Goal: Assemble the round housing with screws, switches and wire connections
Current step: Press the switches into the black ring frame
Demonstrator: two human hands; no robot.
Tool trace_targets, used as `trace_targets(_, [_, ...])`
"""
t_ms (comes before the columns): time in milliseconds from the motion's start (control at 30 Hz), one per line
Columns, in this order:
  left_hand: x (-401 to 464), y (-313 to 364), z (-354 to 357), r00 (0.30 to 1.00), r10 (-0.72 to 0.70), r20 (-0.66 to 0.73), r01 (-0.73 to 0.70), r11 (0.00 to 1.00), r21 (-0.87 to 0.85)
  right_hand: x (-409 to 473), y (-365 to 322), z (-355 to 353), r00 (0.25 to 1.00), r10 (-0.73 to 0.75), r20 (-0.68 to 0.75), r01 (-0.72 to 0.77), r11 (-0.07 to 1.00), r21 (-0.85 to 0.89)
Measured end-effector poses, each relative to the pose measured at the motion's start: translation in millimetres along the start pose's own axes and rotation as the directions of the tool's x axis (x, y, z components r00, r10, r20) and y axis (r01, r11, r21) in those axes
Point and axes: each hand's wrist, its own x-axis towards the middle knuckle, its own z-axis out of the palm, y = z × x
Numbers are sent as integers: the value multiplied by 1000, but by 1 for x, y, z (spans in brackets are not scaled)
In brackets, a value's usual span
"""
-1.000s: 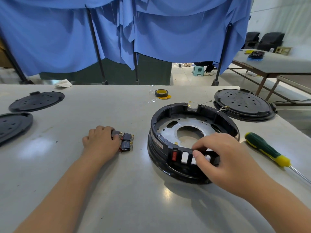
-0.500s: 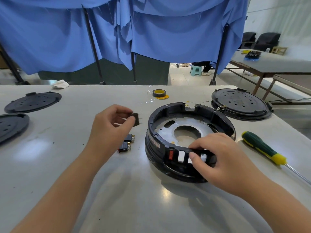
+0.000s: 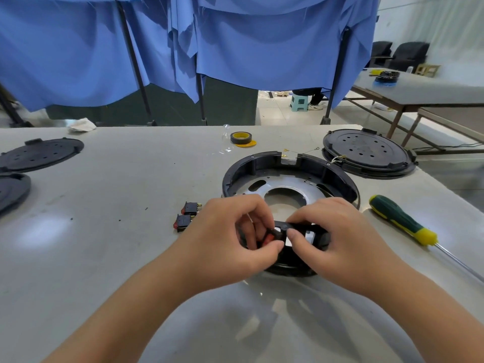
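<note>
A: From the head view, where does the round housing (image 3: 289,176) sit?

B: On the worktop (image 3: 110,195), straight ahead of both hands. The left hand (image 3: 230,231) pinches a red switch (image 3: 269,238) at the near wall; the right hand (image 3: 337,239) grips that wall just beside it.

A: Which hand drives it?

B: Probably the left, pushing rightward and inward into the slot. Two spare switches (image 3: 187,216) lie left.

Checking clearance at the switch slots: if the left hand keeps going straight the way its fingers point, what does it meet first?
Most likely the right hand's thumb, just across the switch the left hand pinches at the round housing's near wall. Depth is unclear.
</note>
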Motion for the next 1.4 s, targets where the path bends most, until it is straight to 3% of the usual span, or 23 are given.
trace_targets(233, [-3, 3, 5, 999, 21, 38, -26, 989, 149, 0, 0, 0, 1000, -12, -24, 12, 1000, 7])
trace_targets(1200, [-2, -4, 12, 1000, -5, 5, 4, 993, 114, 0, -1, 1, 1000, -5, -23, 5, 1000, 4])
trace_targets(1400, [-2, -5, 14, 999, 29, -17, -25, 976, 218, 0, -1, 0, 999, -16, -31, 17, 1000, 6])
